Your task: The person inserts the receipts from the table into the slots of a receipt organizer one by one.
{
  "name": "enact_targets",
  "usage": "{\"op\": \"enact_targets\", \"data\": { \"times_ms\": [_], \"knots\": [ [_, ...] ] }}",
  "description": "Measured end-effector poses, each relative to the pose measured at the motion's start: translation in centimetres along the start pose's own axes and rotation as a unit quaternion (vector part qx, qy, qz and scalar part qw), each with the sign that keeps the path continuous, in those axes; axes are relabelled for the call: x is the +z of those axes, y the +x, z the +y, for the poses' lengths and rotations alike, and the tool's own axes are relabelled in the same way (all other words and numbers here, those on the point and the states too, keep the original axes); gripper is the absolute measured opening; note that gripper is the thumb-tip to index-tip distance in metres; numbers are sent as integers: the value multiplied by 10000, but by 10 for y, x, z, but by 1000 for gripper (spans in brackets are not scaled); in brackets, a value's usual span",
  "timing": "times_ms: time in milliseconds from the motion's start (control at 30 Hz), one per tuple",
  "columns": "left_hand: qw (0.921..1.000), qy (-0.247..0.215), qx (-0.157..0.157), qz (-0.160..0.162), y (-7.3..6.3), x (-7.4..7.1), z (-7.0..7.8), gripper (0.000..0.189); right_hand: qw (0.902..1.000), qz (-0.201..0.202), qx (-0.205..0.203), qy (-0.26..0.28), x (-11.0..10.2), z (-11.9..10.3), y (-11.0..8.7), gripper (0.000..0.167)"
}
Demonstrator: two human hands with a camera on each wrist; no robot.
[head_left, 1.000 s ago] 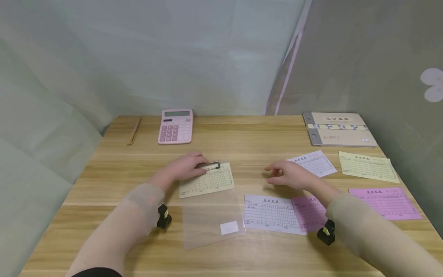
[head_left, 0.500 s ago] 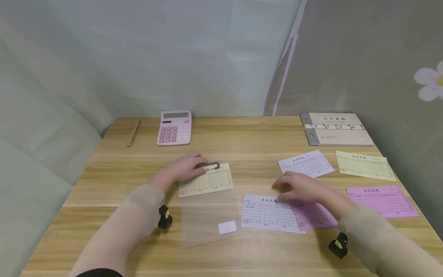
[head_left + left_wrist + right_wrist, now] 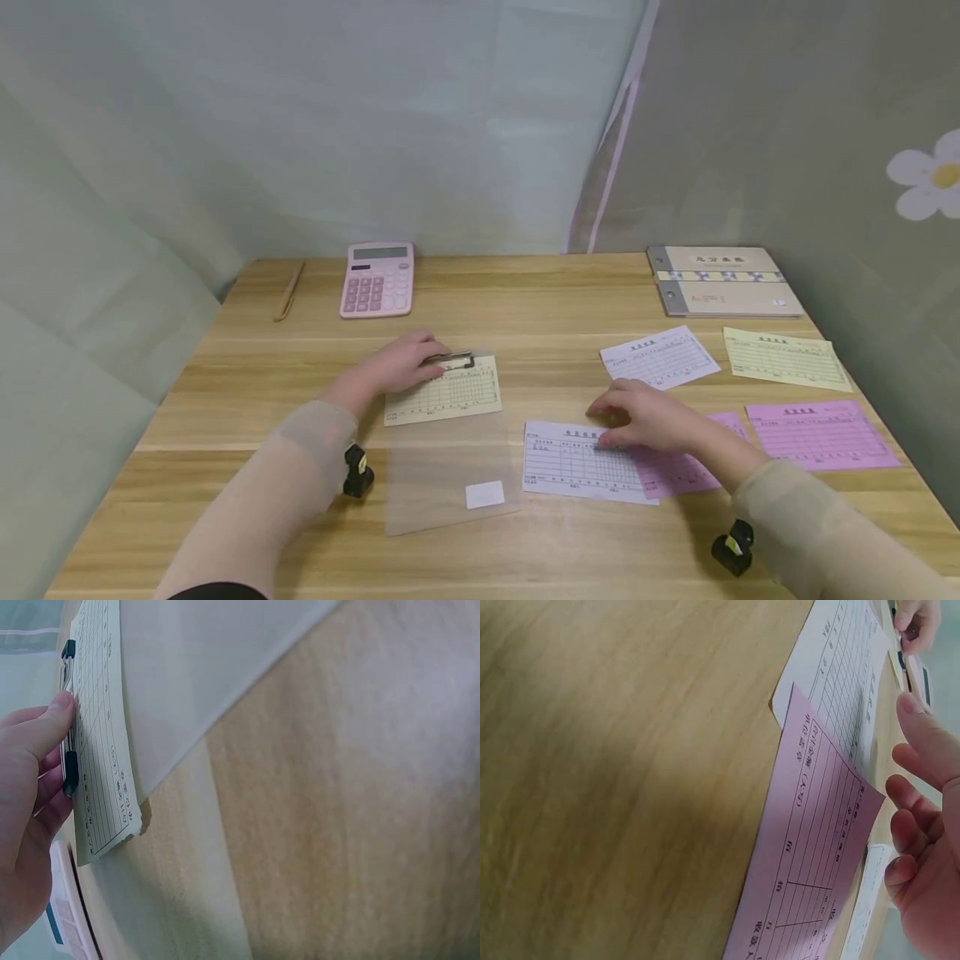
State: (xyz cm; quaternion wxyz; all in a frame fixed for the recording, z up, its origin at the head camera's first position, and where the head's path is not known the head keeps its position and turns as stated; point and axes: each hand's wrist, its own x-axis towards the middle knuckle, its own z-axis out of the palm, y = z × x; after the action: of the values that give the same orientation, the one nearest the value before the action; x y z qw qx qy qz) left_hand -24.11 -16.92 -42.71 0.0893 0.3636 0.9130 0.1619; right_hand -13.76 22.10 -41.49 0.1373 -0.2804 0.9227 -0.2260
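Observation:
My left hand (image 3: 408, 360) pinches the metal clip (image 3: 450, 358) of a clear clipboard (image 3: 427, 492), thumb on top and fingers behind in the left wrist view. A yellow printed form (image 3: 465, 398) lies under that clip at the board's top. My right hand (image 3: 652, 417), fingers loosely bent and holding nothing, is over a white form (image 3: 566, 467) and a pink form (image 3: 675, 477). In the right wrist view its fingers stand apart from the papers. The pink form overlaps the white form's right edge, and my hand hides part of both.
Another white form (image 3: 660, 357), a yellow form (image 3: 787, 358) and a pink form (image 3: 821, 435) lie to the right. Behind them is an account book (image 3: 727, 283). A pink calculator (image 3: 377, 281) and a thin wooden stick (image 3: 289, 292) lie at the back left. Curtains border the table.
My right hand has moved toward me from beside the far white form to above the nearer white form. The left hand stays on the clip. The view has shifted slightly.

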Motion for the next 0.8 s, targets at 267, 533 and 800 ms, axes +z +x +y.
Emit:
{"op": "enact_targets", "data": {
  "times_ms": [267, 533, 800],
  "knots": [
    [10000, -28, -25, 39, -1, 2, -1, 33, 10000, -51, 63, -54, 6, -2, 1, 48],
    [9999, -58, -85, -10, -2, 1, 0, 34, 9994, 36, 68, -352, 12, -5, 5, 42],
    [9999, -61, -128, -33, -2, 0, 2, 35, 9995, 19, 55, -315, 14, -7, 8, 33]
  ]
}}
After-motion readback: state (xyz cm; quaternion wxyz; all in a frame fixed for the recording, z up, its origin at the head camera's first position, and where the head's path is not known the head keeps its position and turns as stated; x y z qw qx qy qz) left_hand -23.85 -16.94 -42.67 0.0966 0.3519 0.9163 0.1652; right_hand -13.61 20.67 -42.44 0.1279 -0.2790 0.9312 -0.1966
